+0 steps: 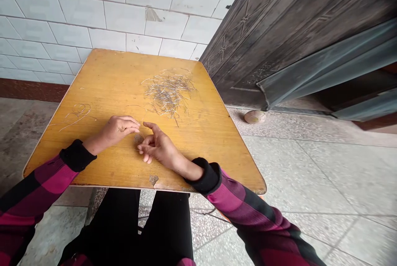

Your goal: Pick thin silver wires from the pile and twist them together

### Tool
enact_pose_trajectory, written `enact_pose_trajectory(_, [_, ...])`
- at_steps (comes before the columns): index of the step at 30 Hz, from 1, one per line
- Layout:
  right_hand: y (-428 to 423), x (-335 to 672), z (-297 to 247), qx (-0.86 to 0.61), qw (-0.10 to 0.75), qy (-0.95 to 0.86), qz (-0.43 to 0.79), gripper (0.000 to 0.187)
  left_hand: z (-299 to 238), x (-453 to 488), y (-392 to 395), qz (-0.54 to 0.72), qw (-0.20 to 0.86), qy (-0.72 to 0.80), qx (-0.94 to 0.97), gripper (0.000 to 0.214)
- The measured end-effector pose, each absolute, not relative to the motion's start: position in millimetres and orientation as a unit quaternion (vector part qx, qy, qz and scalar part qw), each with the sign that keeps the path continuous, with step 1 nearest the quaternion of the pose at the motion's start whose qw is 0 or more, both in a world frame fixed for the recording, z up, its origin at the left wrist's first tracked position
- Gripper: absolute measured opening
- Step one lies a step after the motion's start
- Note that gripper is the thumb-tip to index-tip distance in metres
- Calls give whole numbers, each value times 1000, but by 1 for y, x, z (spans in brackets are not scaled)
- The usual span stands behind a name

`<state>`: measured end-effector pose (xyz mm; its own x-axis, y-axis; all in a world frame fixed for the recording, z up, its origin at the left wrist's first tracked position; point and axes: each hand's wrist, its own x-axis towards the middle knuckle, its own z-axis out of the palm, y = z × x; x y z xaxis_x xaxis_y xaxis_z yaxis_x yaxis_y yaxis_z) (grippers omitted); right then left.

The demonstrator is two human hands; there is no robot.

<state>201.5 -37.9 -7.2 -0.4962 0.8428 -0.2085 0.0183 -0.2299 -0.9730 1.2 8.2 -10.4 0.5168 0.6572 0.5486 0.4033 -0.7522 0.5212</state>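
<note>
Both my hands rest on a yellow wooden table (102, 75). My left hand (116, 130) lies palm down with the fingertips pinched together, pointing right. My right hand (158, 146) faces it, fingers curled and pinched near the left fingertips. A very thin wire seems to run between the two pinches, too fine to make out well. A pile of several thin silvery wire pieces (167, 91) lies beyond my hands at the table's middle. A few bent wires (76, 113) lie at the left side.
A white tiled wall stands behind the table. A dark carved metal door (294, 30) is at the right. A small round object (254, 116) lies on the speckled floor by the door. The table has a chipped near edge (153, 179).
</note>
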Motion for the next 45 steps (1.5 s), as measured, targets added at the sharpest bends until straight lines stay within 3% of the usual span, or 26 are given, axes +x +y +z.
enact_pose_trajectory(5, [-42, 201, -5, -399, 295, -550, 671, 95, -8, 3, 6, 383, 174, 305, 854, 18])
enact_pose_trajectory(11, [-34, 212, -2, -384, 262, -617, 635, 91, -10, 2, 8, 385, 173, 302, 855, 17])
enact_pose_trajectory(13, [-30, 221, 4, -375, 241, -705, 552, 78, -11, 1, 9, 395, 163, 300, 853, 17])
enact_pose_trajectory(18, [-31, 232, 17, -326, 275, -884, 194, 31, -14, 0, 10, 407, 140, 301, 851, 18])
enact_pose_trajectory(24, [-43, 217, 8, -245, 130, -960, 31, 32, -14, 3, 9, 370, 157, 322, 857, 20])
enact_pose_trajectory(32, [-44, 218, 8, -193, 136, -970, 53, 30, -13, 4, 10, 339, 197, 303, 869, 18])
enact_pose_trajectory(40, [-36, 217, -7, -227, 135, -962, 71, 27, -8, 6, 4, 306, 169, 323, 880, 17])
enact_pose_trajectory(45, [-37, 221, -2, -221, 178, -940, 188, 25, -10, 6, 3, 330, 293, 377, 814, 12])
